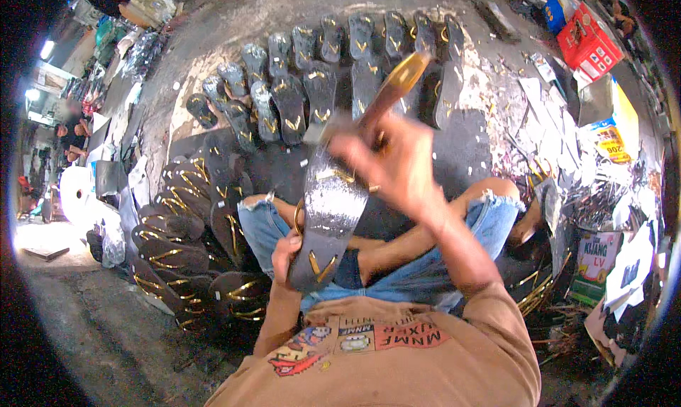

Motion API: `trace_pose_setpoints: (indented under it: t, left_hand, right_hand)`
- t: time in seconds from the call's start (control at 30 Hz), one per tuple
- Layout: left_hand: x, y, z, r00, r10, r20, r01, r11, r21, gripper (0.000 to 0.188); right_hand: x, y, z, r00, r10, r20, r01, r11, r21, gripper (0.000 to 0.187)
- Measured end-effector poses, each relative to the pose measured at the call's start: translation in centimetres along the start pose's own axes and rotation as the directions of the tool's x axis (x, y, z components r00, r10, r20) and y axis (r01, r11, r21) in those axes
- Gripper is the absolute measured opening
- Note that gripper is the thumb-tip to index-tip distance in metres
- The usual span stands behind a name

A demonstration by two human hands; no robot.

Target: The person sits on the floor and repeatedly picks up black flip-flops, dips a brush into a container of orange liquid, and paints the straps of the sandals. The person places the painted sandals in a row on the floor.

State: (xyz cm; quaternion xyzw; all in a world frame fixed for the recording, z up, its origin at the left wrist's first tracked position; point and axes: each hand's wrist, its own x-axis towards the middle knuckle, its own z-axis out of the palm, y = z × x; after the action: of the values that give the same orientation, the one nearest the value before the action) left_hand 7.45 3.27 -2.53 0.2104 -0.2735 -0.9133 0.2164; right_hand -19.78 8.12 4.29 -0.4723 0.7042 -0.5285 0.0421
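Black gold-trimmed sandal [330,207], shiny midway, sits pinched in left grip [286,257], right grip [399,157] clenched round tool [406,76]

- Held sandal [330,212]: dark grey to black, its middle splashed with a patchy whitish shine; gold V-shaped strap.
- Tool [404,79]: golden yellow at the broad end, darkening to brown.
- Sandals in rows [289,102]: charcoal, each visible strap a gold V, some soles streaked with pale glare.
- Sandal pile [169,226]: deep brown-black crossed by shiny gold bands.
- T-shirt [454,364]: plain tan, with a printed patch of red, orange, blue, white and black.
- Jeans [261,233]: faded blue, whitish frayed edges.
- Box [589,38]: red with white markings.
- Carton [624,113]: yellow side, blue-and-yellow label.
- Tin [594,269]: green below, pale above, red lettering.
- Floor [92,322]: mottled grey.
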Motion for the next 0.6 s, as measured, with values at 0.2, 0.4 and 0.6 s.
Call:
trace_pose_setpoints:
  t: [0.2,0.4,0.6]
  left_hand:
    - [2.9,0.6,2.0,0.998,0.032,-0.056,-0.043,0.977,-0.207,0.057]
    - [5.1,0.2,-0.5,0.975,0.134,-0.178,-0.13,0.991,0.032,0.043]
    - [6.2,-0.5,2.0,0.978,0.205,-0.044,-0.209,0.97,-0.121,0.045]
  right_hand:
    - [-3.4,-1.0,0.1,0.992,0.109,-0.068,-0.089,0.963,0.254,0.026]
    - [-8.7,-4.8,2.8,0.92,-0.292,0.262,0.236,0.945,0.225,0.033]
    - [-5.0,-4.3,3.4,0.993,0.01,0.116,-0.045,0.952,0.302,0.028]
